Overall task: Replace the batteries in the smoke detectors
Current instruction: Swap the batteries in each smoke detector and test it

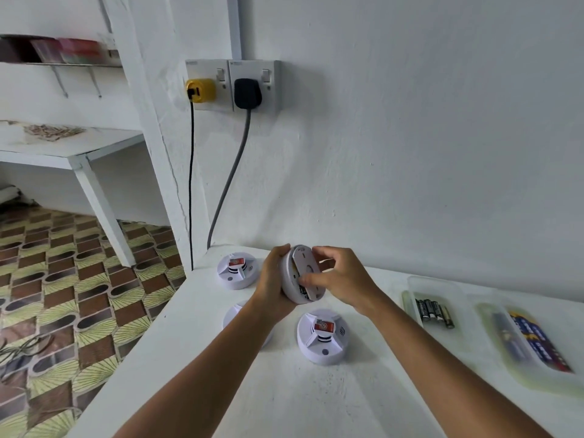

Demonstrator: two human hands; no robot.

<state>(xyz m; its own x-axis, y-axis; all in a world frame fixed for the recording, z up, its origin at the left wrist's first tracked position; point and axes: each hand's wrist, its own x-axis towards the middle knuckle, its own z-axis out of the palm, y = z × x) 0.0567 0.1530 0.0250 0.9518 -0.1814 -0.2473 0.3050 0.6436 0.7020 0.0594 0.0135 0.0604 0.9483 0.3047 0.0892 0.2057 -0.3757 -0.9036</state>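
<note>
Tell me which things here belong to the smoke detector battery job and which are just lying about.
Job:
held detector, gripped by left hand and right hand
far detector
near detector
detector under the left arm
loose batteries in a tray
packaged batteries

Lying about:
yellow plug
black plug
shelf clutter

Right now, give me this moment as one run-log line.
left hand: grips held detector | right hand: fingers on its back plate | counter: three detectors resting | loose batteries: in tray

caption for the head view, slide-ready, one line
Both hands, left hand and right hand, hold a smoke detector over the white table, working its back cover.
</note>
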